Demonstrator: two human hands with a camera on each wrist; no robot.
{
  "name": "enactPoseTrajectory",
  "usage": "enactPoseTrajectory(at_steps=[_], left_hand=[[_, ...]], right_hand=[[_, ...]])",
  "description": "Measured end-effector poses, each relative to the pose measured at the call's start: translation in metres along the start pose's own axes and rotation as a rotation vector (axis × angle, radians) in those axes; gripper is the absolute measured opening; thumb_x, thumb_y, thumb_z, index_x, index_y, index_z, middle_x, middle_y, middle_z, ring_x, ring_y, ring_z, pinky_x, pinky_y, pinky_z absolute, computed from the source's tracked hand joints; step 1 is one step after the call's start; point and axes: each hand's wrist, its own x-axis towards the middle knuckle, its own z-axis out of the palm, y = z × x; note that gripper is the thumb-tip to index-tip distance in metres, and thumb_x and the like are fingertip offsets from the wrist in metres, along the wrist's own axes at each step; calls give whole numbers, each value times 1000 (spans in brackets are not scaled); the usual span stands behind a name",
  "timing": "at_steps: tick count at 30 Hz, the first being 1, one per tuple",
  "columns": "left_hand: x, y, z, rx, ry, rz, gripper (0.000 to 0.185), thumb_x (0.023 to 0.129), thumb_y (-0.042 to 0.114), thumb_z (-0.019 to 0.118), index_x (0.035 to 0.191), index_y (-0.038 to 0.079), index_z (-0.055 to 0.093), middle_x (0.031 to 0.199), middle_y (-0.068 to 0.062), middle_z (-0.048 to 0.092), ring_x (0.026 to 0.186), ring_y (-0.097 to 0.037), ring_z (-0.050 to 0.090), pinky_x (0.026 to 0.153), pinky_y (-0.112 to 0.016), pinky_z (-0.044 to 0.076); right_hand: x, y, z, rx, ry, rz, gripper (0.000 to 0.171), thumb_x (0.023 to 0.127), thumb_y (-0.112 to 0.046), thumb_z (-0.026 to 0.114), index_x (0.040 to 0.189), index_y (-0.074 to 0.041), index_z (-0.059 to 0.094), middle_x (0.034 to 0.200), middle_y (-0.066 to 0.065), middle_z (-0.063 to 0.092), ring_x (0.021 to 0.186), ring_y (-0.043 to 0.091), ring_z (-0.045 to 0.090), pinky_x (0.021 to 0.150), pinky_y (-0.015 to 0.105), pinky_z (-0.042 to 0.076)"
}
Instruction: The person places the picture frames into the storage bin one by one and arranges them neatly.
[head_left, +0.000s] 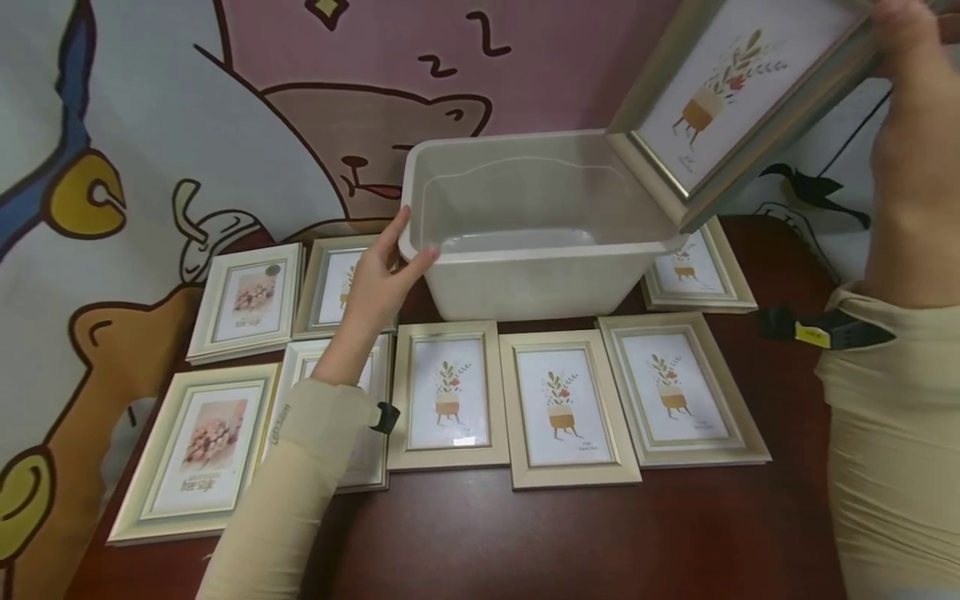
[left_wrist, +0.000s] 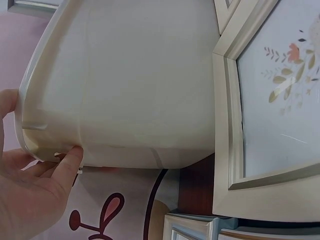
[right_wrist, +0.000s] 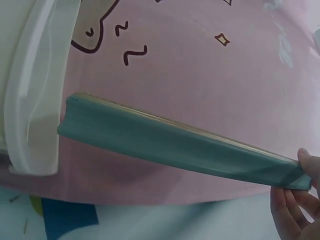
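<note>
A whitish plastic bin (head_left: 532, 283) stands on the table against the painted wall. My left hand (head_left: 381, 283) grips its left end by the rim, thumb on the front side; the left wrist view shows the fingers (left_wrist: 70, 162) at the rim's corner. High on the right, my right hand (head_left: 911, 108) holds a picture frame (head_left: 652, 150) by its upper right edge. That frame is tilted, its lower corner overlapping the bin's right rim, and shows a plant-pot print. In the right wrist view the frame's side edge (right_wrist: 175, 145) runs from the bin's rim to my pinching fingers.
In front of the bin lie several picture frames (head_left: 504, 408) in a row, some stacked. More lie at the left, two with pink flower prints (head_left: 210, 450), and one (head_left: 693, 267) sits right of the bin. A cartoon-painted wall (head_left: 330, 50) rises behind the dark red table (head_left: 525, 542).
</note>
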Motion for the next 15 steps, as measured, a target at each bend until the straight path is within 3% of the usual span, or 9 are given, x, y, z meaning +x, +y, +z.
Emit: enactPoseTrajectory(at_steps=[7, 15], left_hand=[[0, -2, -1, 1, 0, 1, 68, 92, 32, 60, 150, 21, 25, 154, 0, 25, 137, -19, 34, 106, -33, 38], [0, -1, 0, -51, -1, -7, 69, 92, 30, 61, 150, 21, 25, 152, -7, 32, 131, -22, 44, 101, -33, 44]], right_hand=[[-10, 2, 20, 210, 27, -162, 37, 81, -35, 73, 111, -17, 60, 97, -18, 57, 87, -5, 55, 81, 8, 44], [-25, 6, 40, 118, 70, -302, 38, 80, -45, 71, 104, -17, 64, 95, -23, 57, 81, -6, 56, 71, 4, 44]])
